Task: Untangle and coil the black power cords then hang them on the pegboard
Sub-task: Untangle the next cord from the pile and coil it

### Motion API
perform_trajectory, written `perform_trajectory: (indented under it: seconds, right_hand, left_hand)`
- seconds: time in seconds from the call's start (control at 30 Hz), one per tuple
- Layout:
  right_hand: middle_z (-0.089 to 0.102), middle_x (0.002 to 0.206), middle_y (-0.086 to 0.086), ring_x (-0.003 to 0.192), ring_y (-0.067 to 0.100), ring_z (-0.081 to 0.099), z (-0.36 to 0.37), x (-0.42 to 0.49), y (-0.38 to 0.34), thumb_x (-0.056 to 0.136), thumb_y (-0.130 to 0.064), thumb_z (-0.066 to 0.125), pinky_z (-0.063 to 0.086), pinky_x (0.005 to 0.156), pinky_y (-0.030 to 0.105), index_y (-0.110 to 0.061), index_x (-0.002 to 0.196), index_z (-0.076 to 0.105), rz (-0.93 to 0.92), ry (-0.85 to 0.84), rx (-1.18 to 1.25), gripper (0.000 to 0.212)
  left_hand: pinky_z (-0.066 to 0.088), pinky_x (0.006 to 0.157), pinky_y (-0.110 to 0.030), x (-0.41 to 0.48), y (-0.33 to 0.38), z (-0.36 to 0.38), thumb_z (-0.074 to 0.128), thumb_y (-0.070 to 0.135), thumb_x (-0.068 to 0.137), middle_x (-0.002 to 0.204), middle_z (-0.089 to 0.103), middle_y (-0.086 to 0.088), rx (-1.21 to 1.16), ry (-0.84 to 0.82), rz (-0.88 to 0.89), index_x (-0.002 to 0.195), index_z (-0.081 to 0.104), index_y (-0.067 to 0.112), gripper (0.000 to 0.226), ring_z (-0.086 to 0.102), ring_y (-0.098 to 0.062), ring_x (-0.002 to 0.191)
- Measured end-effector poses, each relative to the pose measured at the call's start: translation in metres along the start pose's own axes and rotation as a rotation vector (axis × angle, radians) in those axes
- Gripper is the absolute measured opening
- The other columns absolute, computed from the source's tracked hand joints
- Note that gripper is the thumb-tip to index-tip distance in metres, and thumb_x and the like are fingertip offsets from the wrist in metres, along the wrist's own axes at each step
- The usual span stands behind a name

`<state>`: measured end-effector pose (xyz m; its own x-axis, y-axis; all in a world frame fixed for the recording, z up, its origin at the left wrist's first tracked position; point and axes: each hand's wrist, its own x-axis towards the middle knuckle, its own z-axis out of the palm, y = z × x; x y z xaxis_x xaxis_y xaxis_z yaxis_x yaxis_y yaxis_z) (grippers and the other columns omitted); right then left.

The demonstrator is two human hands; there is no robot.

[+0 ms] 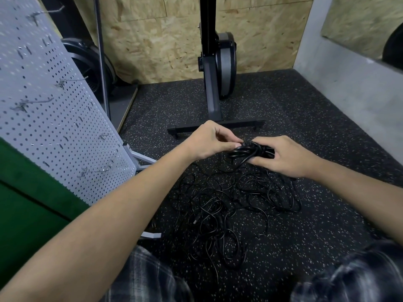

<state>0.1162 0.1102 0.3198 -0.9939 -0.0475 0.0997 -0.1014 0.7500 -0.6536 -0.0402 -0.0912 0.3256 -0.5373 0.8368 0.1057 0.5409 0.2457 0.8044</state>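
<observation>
Nearest the camera, two knees (pixel 144 273) in plaid cloth frame the near side of the tangle (pixel 235 205), a loose heap of thin black power cords spread on the speckled floor (pixel 327 225). They probably lie there so that single cords can be drawn out freely.

Just beyond the tangle and above it, both hands hold up a coiled bundle (pixel 250 151), clear of the heap, likely so it cannot snag again. The right hand (pixel 287 158) is clasped round the bundle's body and keeps the loops together. The left hand (pixel 209 140) pinches the bundle's end between thumb and fingertips, apparently to wrap or tuck the cord's tail. This coil looks nearly finished, while most of the cords lie unsorted.

Left of the tangle stands the grey pegboard (pixel 54 118), within arm's reach, its wire hooks (pixel 93 171) bare and ready for coils.

Far beyond the tangle, an exercise machine (pixel 216 101) stands against a chipboard wall (pixel 157 40).
</observation>
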Motion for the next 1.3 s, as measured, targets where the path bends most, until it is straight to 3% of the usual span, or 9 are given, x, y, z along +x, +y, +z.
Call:
perform_trajectory:
  seconds: [0.2,0.27,0.4,0.5,0.6,0.77,0.9,1.1,1.3]
  right_hand:
    - [0.073,0.087,-0.021,0.053,0.004,0.057,0.002,0.000,-0.002,0.097,-0.043,0.068,0.041,0.058,0.017,-0.047,0.135,0.055,0.014,-0.014,-0.048,0.040]
    - [0.072,0.079,-0.008,0.047,0.007,0.054,0.001,0.000,-0.004,0.098,-0.046,0.064,0.044,0.054,0.020,-0.055,0.141,0.041,0.049,-0.049,-0.070,0.050]
    - [0.072,0.080,-0.001,0.059,0.006,0.066,0.000,0.000,-0.001,0.102,-0.038,0.062,0.058,0.053,0.027,-0.056,0.133,0.049,0.149,-0.111,0.013,0.038]
    - [0.073,0.083,0.003,0.062,0.010,0.068,-0.001,0.001,0.003,0.103,-0.038,0.062,0.058,0.051,0.029,-0.053,0.126,0.056,0.219,-0.084,0.065,0.028]
    - [0.073,0.083,0.005,0.062,0.011,0.067,0.001,0.002,0.003,0.102,-0.037,0.063,0.058,0.052,0.031,-0.047,0.118,0.059,0.253,-0.078,0.094,0.019]
    - [0.071,0.085,0.005,0.064,0.014,0.066,0.004,0.002,0.003,0.102,-0.035,0.064,0.057,0.053,0.033,-0.043,0.114,0.058,0.288,-0.104,0.179,0.015]
    - [0.070,0.087,0.006,0.069,0.018,0.067,0.007,0.004,0.003,0.104,-0.033,0.062,0.055,0.054,0.035,-0.037,0.114,0.054,0.332,-0.167,0.272,0.013]
    - [0.069,0.087,0.007,0.070,0.024,0.068,0.004,0.008,0.002,0.106,-0.029,0.058,0.055,0.052,0.035,-0.029,0.121,0.056,0.337,-0.129,0.421,0.015]
    - [0.070,0.091,0.010,0.072,0.025,0.071,0.004,0.008,0.001,0.106,-0.030,0.059,0.059,0.057,0.037,-0.027,0.125,0.057,0.357,-0.073,0.456,0.020]
  left_hand:
    - [0.058,0.094,-0.042,-0.002,0.004,0.008,0.084,0.023,0.088,0.089,0.080,0.006,0.041,0.028,0.038,0.100,0.080,0.023,0.013,0.076,-0.015,0.089]
    - [0.057,0.096,-0.047,-0.003,0.000,0.011,0.081,0.024,0.091,0.089,0.079,0.005,0.028,0.031,0.039,0.097,0.076,0.019,0.009,0.075,-0.017,0.088]
    - [0.053,0.104,-0.049,-0.007,0.003,0.013,0.061,0.045,0.103,0.101,0.079,0.001,-0.140,-0.046,-0.120,0.100,0.079,0.017,0.034,0.073,-0.019,0.100]
    - [0.054,0.101,-0.041,-0.009,0.008,0.019,0.077,0.065,0.083,0.105,0.076,0.009,0.002,-0.131,-0.124,0.105,0.075,0.030,0.041,0.071,-0.013,0.103]
    - [0.056,0.092,-0.038,-0.008,0.004,0.031,0.093,0.041,0.073,0.101,0.074,0.010,0.169,-0.066,-0.033,0.105,0.069,0.027,0.042,0.069,-0.010,0.095]
    - [0.058,0.079,-0.038,-0.005,0.001,0.031,0.081,0.015,0.074,0.089,0.074,0.006,0.115,0.026,-0.041,0.092,0.071,0.024,0.022,0.067,-0.011,0.079]
    - [0.057,0.075,-0.037,-0.003,-0.003,0.029,0.080,0.019,0.078,0.087,0.074,0.005,0.096,0.026,-0.051,0.089,0.071,0.023,0.015,0.065,-0.011,0.075]
    - [0.059,0.091,-0.041,-0.001,-0.011,0.031,0.081,0.027,0.088,0.096,0.077,0.004,-0.024,0.133,-0.048,0.103,0.071,0.020,0.019,0.073,-0.014,0.091]
    - [0.057,0.090,-0.042,0.001,-0.007,0.037,0.078,0.041,0.091,0.090,0.078,0.007,0.022,0.190,-0.149,0.094,0.079,0.025,0.016,0.071,-0.013,0.089]
